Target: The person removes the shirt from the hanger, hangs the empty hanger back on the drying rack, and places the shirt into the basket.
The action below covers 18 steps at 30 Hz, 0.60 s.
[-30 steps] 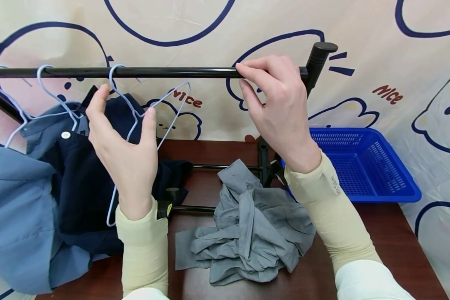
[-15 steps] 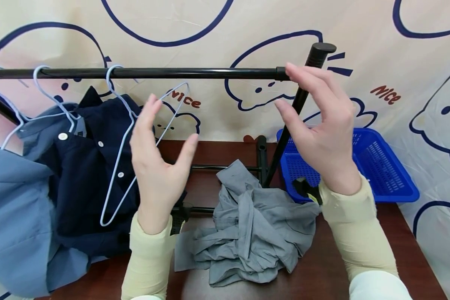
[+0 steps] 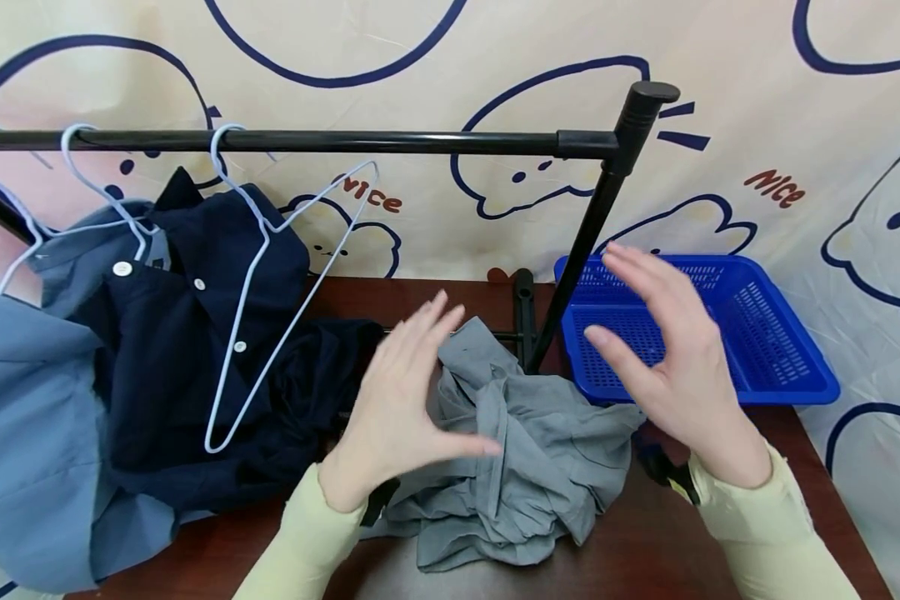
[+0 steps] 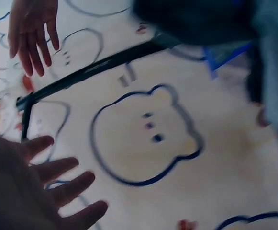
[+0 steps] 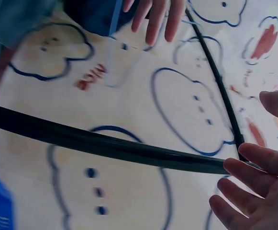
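Head view looks forward-down; all 3 show the rack (image 3: 397, 142).

- I've got a dark reddish-brown table (image 3: 645, 554) under everything here, its smooth top catching a soft shine near the front.
- Front and middle, there's a gray garment (image 3: 525, 467) in a crumpled heap, folds running every which way, one flap poking up at the back.
- Over to the right, toward the back, I see a blue perforated plastic basket (image 3: 787, 397) sitting upright.
- And behind the heap, left of the basket, a black rack foot (image 3: 524, 310) stands on the wood.
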### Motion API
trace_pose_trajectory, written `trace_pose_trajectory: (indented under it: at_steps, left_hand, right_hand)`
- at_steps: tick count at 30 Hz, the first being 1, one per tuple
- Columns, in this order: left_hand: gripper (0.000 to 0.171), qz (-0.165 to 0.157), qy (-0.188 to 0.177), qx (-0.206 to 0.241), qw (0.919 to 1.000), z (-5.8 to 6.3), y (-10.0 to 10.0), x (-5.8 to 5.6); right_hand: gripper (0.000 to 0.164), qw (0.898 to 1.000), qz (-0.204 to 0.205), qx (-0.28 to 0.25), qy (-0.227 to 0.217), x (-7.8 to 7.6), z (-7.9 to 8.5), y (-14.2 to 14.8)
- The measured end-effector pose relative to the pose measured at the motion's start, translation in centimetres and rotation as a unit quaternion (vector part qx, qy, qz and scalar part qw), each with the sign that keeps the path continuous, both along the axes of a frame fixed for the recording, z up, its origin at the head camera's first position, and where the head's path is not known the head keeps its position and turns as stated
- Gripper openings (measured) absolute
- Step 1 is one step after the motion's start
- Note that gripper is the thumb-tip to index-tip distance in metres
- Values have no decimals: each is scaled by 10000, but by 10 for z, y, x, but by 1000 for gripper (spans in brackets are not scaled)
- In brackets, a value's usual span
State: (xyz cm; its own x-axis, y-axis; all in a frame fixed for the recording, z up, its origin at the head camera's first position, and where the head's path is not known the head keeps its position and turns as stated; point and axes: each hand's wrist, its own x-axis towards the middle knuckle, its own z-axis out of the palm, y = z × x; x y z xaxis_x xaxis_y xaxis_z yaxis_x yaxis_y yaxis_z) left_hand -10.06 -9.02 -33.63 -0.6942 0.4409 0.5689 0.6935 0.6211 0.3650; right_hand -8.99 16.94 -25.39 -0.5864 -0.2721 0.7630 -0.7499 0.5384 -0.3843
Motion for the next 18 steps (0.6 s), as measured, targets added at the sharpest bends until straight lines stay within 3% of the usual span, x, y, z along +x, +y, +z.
trace_pose_trajectory:
  at_steps: [2, 5, 8, 10, 13, 15, 18]
  left_hand:
    - [132, -139, -509, -559, 9970, -17, 1, 7]
    - [137, -554, -1240, -1333, 9817, -42, 1, 17]
    - [142, -845, -1812, -1947, 9603, -63, 0, 24]
    - [144, -818, -2029, -2284, 9487, -73, -1, 26]
    - [145, -533, -2025, -2622, 9420, -82, -3, 25]
    - [139, -322, -1841, -2722, 9439, -86, -4, 22]
    - [129, -128, -1468, -2676, 9522, -90, -8, 15]
  right_hand:
    - [59, 9991, 55, 185, -368, 3, -16, 7]
    - [57, 9931, 231, 451, -1054, 5, -43, 16]
    - [64, 9781, 441, 701, -1910, 8, -72, 23]
    - [70, 9630, 635, 810, -2492, 12, -91, 23]
    - [73, 9406, 910, 1073, -3089, 19, -118, 21]
    - [76, 9287, 957, 1294, -3340, 21, -134, 21]
    - [81, 9189, 787, 1599, -3519, 22, -155, 22]
